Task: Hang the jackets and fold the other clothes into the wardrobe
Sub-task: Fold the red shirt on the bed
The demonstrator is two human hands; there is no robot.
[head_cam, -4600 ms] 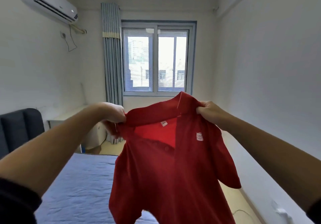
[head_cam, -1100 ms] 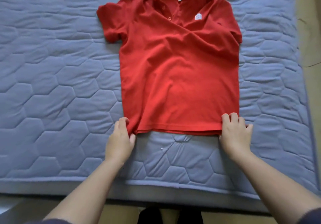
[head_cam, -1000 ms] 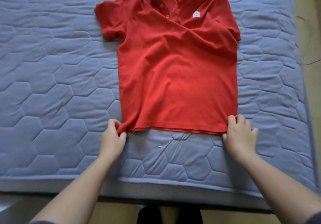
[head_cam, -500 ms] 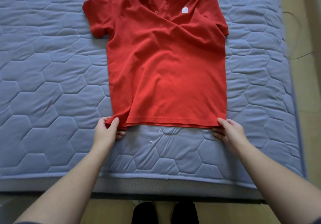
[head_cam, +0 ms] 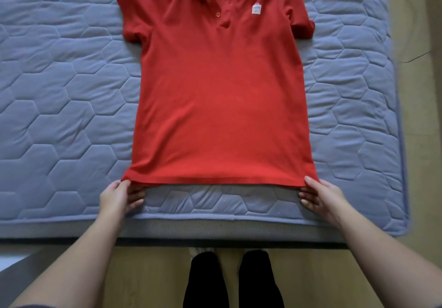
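A red polo shirt (head_cam: 220,97) lies front up and flat on the blue quilted mattress (head_cam: 59,97), collar at the far side, a small white logo on its chest. Both short sleeves are spread out to the sides. My left hand (head_cam: 119,196) pinches the hem's left corner, thumb on top and fingers under the cloth. At the hem's right corner my right hand (head_cam: 320,196) grips the same way. The hem is stretched straight between the two hands, near the mattress's front edge.
The mattress's front edge (head_cam: 215,228) runs just below my hands. Wooden floor (head_cam: 148,276) and my dark feet (head_cam: 229,281) show beneath it. A strip of floor with a thin cable (head_cam: 416,56) lies to the right of the bed.
The shirt, once held up in the air, now lies on the mattress. In the last second both hands pulled the hem toward me and its creases have smoothed out.
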